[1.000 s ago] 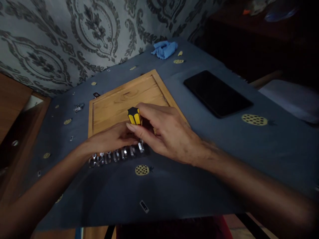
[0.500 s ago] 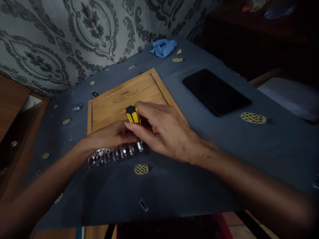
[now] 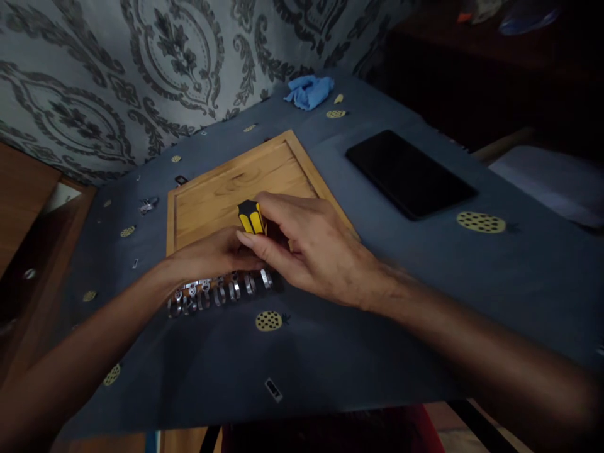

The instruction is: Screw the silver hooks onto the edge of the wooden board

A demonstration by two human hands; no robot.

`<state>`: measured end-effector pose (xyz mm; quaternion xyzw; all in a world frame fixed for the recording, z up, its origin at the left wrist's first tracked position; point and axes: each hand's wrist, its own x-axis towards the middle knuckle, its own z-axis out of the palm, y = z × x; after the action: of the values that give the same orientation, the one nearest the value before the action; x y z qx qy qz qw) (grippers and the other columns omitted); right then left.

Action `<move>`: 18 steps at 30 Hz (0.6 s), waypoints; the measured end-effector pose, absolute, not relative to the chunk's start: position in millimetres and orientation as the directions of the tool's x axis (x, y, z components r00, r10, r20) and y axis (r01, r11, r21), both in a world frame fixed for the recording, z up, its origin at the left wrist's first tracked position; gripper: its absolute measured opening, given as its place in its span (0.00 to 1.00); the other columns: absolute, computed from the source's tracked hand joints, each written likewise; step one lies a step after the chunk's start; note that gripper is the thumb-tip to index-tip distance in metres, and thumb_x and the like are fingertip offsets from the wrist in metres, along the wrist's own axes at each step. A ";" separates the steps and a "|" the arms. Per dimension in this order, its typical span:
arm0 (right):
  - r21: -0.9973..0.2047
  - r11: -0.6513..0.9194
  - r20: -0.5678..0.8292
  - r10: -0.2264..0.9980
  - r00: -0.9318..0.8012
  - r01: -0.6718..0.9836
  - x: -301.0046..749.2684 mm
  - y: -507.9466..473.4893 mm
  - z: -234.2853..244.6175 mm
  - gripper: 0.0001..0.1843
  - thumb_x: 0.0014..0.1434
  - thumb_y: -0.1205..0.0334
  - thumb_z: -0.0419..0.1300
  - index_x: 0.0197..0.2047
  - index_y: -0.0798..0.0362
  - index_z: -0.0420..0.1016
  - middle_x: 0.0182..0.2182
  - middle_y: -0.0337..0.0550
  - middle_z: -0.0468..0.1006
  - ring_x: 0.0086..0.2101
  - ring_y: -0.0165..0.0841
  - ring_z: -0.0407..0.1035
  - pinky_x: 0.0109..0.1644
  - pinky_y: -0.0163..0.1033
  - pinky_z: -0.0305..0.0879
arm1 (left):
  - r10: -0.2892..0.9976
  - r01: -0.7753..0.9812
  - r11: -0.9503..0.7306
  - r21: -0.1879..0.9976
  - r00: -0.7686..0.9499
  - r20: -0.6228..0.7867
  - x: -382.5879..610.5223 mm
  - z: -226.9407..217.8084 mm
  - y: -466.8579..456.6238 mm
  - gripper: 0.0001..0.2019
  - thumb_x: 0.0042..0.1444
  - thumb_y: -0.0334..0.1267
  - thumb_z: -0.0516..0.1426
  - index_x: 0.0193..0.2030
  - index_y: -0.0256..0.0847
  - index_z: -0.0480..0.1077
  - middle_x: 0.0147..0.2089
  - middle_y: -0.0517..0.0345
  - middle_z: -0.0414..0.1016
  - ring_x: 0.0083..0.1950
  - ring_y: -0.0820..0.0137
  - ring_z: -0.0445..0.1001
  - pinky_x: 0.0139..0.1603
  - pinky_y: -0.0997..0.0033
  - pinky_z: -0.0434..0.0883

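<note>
My right hand (image 3: 309,248) is wrapped around a screwdriver with a yellow and black handle (image 3: 250,218), held upright over the near edge of a wooden tray (image 3: 221,189). My left hand (image 3: 207,258) lies just left of it, fingers closed on something under the screwdriver that I cannot make out. A row of several metal sockets on a rail (image 3: 219,292) lies on the blue cloth right below both hands.
A black tablet (image 3: 409,173) lies to the right on the blue patterned tablecloth (image 3: 425,283). A blue rag (image 3: 307,90) sits at the far edge by the wallpapered wall. Small metal parts (image 3: 147,204) lie left of the tray. A small dark piece (image 3: 274,390) rests near the front edge.
Both hands and the screwdriver have stayed almost still; only a slight shift of the view.
</note>
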<state>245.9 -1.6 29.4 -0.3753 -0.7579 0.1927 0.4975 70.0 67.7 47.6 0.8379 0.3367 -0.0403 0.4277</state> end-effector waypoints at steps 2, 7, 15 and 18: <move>-0.651 0.659 0.630 0.746 -0.217 0.376 245.7 -0.7 28.0 0.17 0.67 0.63 0.54 0.29 0.47 0.50 0.32 0.38 0.73 0.31 0.28 0.67 0.35 0.35 0.63 | 0.522 0.584 -0.402 0.705 0.779 -0.347 71.4 48.2 67.2 0.09 0.59 0.41 0.58 0.45 0.44 0.74 0.43 0.58 0.79 0.51 0.61 0.77 0.49 0.66 0.74; -0.634 0.670 0.644 0.734 -0.216 0.386 246.3 0.1 26.0 0.17 0.67 0.63 0.54 0.29 0.48 0.50 0.31 0.37 0.72 0.30 0.27 0.65 0.34 0.34 0.61 | 0.496 0.564 -0.323 0.761 0.785 -0.371 73.0 44.0 67.9 0.12 0.59 0.46 0.58 0.46 0.44 0.74 0.47 0.57 0.80 0.52 0.60 0.77 0.50 0.64 0.74; -0.611 0.678 0.658 0.722 -0.215 0.408 246.1 -0.4 26.5 0.17 0.67 0.63 0.55 0.29 0.48 0.52 0.29 0.36 0.70 0.26 0.27 0.61 0.31 0.35 0.58 | 0.524 0.580 -0.269 0.769 0.758 -0.389 68.0 33.2 71.1 0.10 0.57 0.44 0.60 0.40 0.41 0.76 0.40 0.56 0.80 0.44 0.62 0.78 0.44 0.64 0.75; -0.609 0.671 0.658 0.725 -0.201 0.423 245.3 -0.1 26.5 0.16 0.66 0.64 0.56 0.30 0.48 0.53 0.26 0.34 0.67 0.25 0.27 0.59 0.29 0.35 0.56 | 0.543 0.583 -0.265 0.768 0.749 -0.381 65.8 36.2 69.6 0.09 0.57 0.41 0.60 0.41 0.40 0.75 0.40 0.56 0.80 0.45 0.63 0.77 0.45 0.64 0.74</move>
<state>245.3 -0.1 26.5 -0.3775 -0.7606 0.1491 0.5067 65.8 69.6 36.2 0.7950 0.3539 -0.0202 0.4923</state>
